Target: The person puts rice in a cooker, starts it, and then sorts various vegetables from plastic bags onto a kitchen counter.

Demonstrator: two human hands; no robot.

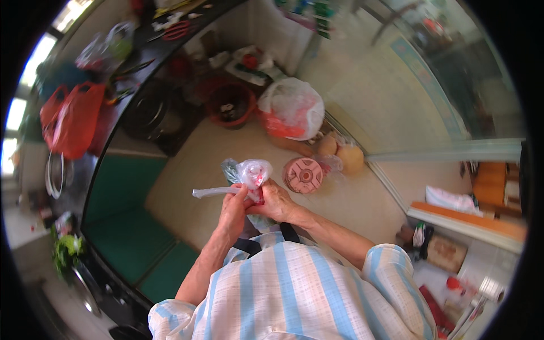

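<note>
Both hands meet in front of the body on a bunched clear plastic bag (255, 171) with red on or in it. My left hand (233, 210) pinches the gathered plastic, and a twisted translucent strip (212, 192) sticks out leftward from its fingers. On the other side, my right hand (277, 200) grips the base of the bunch, where a bit of red plastic shows between the hands. Greenish plastic lies just behind the bag; whether it is part of it I cannot tell. Beyond the right hand, a round pink stool (303, 175) stands on the floor.
A full white bag (292, 106) and a red-brown bucket (231, 104) stand on the floor ahead, with large yellowish gourds (349, 158) to the right. The dark counter (123, 106) at left bears a red plastic bag (74, 119) and red-handled scissors (175, 31). Green cabinet doors (123, 225) lie below it.
</note>
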